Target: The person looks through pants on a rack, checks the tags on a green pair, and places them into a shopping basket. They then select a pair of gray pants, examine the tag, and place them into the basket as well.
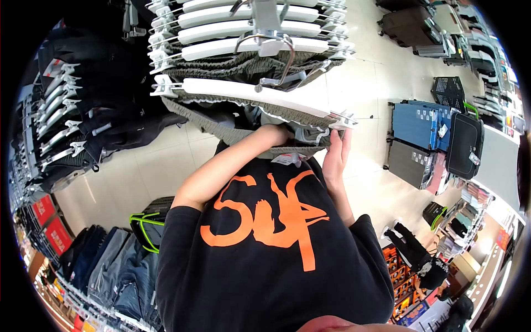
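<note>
Handling: olive shorts (243, 130) clipped to a white clip hanger (260, 95), front of the rail at 12 o'clock from my chest.
Left hand (278, 133): pushed into the shorts' fabric; my fingers are buried, so I cannot tell how they stand.
Right hand (336, 157): at 1 o'clock, fingers (344, 141) straight and pressed together, flat against the shorts' edge, tips touching the hanger's end clip (343, 119).
Price tag (287, 159): hanging under the shorts, between my hands.
Behind: more white hangers (249, 30) stacked at 12 o'clock.
Around: black garments (110, 105) at 9 o'clock, suitcases (415, 124) at 3 o'clock, folded jeans (116, 271) at 7 o'clock.
</note>
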Available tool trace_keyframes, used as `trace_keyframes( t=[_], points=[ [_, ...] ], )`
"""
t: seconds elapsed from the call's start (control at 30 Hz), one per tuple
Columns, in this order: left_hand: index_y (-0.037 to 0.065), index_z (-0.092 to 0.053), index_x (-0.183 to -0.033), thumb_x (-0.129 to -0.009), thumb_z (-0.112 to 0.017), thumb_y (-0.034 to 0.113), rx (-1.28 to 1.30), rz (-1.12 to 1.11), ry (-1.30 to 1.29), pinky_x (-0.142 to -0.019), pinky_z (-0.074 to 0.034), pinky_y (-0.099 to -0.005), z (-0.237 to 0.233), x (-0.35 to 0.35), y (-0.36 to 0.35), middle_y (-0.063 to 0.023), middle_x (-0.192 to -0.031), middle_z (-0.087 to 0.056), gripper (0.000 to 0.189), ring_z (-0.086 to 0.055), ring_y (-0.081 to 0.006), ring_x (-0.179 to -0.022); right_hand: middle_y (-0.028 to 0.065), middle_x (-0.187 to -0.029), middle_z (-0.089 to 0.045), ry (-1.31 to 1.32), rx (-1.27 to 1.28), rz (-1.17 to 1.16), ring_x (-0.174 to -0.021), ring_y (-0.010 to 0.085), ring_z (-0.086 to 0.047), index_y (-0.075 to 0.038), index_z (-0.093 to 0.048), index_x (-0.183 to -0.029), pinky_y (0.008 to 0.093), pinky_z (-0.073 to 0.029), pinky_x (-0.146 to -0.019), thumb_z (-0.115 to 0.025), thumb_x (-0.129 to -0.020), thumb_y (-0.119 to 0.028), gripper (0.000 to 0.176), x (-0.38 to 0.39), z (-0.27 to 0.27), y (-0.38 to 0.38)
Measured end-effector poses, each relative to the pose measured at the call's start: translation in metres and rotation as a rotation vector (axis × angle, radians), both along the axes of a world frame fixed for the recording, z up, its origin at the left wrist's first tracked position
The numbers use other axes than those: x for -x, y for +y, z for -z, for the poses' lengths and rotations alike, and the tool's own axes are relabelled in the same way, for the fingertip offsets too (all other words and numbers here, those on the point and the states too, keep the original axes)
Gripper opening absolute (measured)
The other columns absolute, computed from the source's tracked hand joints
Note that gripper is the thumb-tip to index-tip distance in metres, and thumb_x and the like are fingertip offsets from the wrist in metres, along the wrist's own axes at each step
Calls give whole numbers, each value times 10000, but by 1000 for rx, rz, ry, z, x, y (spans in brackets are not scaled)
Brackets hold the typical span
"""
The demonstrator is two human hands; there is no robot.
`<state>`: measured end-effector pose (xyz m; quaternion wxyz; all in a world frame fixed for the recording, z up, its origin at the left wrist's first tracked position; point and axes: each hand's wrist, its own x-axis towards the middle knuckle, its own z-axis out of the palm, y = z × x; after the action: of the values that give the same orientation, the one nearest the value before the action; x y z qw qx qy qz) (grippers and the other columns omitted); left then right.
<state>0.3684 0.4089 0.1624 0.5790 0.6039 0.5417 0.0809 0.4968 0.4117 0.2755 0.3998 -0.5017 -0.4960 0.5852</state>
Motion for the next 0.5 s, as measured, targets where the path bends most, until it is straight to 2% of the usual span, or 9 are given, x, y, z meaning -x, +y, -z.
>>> trace_keyframes(
  t=[0.03,0.1,0.13,0.17,0.23,0.27,0.4,0.47,0.5],
  points=[
    [84,-325,-1264,-764,-464,142,-6,10,8,-1016,-168,-302,-4,3,0,-107,-1334,-265,522,-250,-242,-1223,81,-1124,-439,-29,-44,-29,-1005,127,-407,23,-348,-1190,221,-306,-851,-325,-854,-59,347,1,-1,1],
    [66,-376,-1222,-751,-455,99,-197,34,463,-1004,-196,-323,-16,8,-2,-140,-1278,-339,479,-294,-256,-1193,67,-1088,-451,-44,-87,-49,-948,108,-408,21,-368,-1173,208,-311,-817,-326,-855,-61,331,0,1,2],
    [22,-486,-1099,-735,-445,60,-449,-312,395,-915,-337,-358,-15,10,-8,-167,-1142,-466,368,-427,-273,-1086,54,-1052,-462,-67,-123,-80,-891,90,-410,19,-387,-1156,195,-316,-783,-326,-856,-63,317,0,3,3],
    [22,-486,-1099,-735,-445,60,-457,-307,400,-915,-337,-358,-19,14,-9,-167,-1142,-466,368,-427,-273,-1086,54,-1052,-462,-60,-129,-74,-891,90,-410,19,-387,-1156,195,-316,-783,-326,-856,-63,317,0,7,3],
    [6,-560,-962,-726,-452,49,-195,-74,608,-757,-453,-364,-30,25,-9,-178,-1026,-535,263,-538,-279,-933,37,-1000,-469,-173,-225,-89,-804,68,-387,15,-392,-1152,178,-312,-721,-326,-857,-59,310,3,13,4],
    [13,-589,-870,-715,-470,56,-279,-33,656,-631,-489,-348,-23,30,-14,-157,-942,-574,199,-587,-266,-809,94,-956,-490,-218,-224,-84,-865,138,-443,32,-406,-1100,235,-348,-770,-341,-841,-35,275,4,12,5],
    [19,-567,-732,-679,-572,139,-333,-186,683,-606,-474,-355,-72,44,-38,-145,-780,-566,132,-567,-297,-726,102,-960,-492,-165,-215,-53,-868,148,-449,31,-404,-1106,231,-348,-769,-345,-846,-45,278,4,16,14],
    [25,-523,-713,-687,-583,121,-618,-475,452,-560,-449,-368,-101,50,-54,-116,-740,-516,116,-547,-295,-667,117,-973,-497,-248,-328,-95,-880,173,-465,34,-394,-1121,249,-358,-783,-380,-839,-48,294,4,16,22],
    [25,-523,-713,-687,-583,121,-621,-476,458,-560,-449,-368,-110,51,-60,-116,-740,-516,116,-547,-295,-667,117,-973,-497,-241,-330,-96,-880,173,-465,34,-394,-1121,249,-358,-783,-380,-839,-48,294,8,14,20]
  ],
)
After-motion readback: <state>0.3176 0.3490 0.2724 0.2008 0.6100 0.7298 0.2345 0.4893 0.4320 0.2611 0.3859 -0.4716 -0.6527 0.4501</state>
